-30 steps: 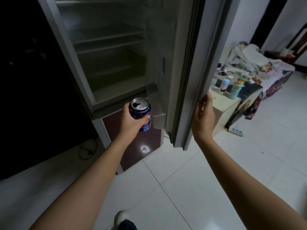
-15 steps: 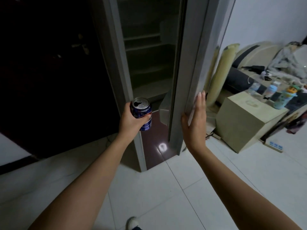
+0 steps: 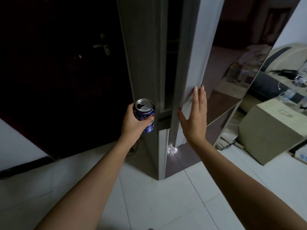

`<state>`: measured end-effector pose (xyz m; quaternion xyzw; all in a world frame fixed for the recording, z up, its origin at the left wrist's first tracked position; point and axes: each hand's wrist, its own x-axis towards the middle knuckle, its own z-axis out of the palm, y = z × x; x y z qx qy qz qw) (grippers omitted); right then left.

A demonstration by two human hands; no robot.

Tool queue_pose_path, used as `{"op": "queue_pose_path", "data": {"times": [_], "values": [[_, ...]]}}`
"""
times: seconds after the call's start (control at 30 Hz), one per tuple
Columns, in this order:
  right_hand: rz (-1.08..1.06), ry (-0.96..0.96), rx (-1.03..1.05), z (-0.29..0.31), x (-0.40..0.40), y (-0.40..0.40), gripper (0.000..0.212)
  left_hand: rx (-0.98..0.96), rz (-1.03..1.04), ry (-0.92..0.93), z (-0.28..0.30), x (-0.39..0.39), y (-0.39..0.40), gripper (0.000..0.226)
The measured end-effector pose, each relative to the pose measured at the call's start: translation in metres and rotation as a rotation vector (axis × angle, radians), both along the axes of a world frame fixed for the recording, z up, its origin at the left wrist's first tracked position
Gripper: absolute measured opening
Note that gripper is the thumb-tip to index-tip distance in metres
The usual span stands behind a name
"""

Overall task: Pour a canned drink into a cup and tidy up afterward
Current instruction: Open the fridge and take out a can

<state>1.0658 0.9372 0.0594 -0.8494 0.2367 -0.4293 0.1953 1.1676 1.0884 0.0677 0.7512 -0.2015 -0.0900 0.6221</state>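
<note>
Closing: the fridge door (image 3: 196,52) is nearly shut, only a narrow dark gap showing at 12 o'clock.
Right hand: the right hand (image 3: 193,117) is released, fingers straight, palm flat against the door's edge.
Left hand: the left hand (image 3: 132,122) is grasping the can (image 3: 146,117), fingers wrapped round its body.
Can: upright, at 9 o'clock from the right hand, just beside the fridge's side; its top is already open, the dark mouth showing.
Cup: not in view.
Box: a beige box (image 3: 272,130) stands on the floor at 3 o'clock, well apart from both hands.
Done: the can is open; whether anything has been poured I cannot tell.
Left: judging by the can in hand, it has yet to be put away or binned, and the door needs a last push.
</note>
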Motion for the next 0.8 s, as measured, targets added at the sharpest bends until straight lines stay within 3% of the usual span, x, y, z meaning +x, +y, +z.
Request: {"op": "queue_pose_path", "data": {"times": [0.8], "values": [[0.011, -0.011, 0.064, -0.003, 0.118, 0.007, 0.075, -0.030, -0.008, 0.039, -0.015, 0.066, 0.021, 0.059]]}}
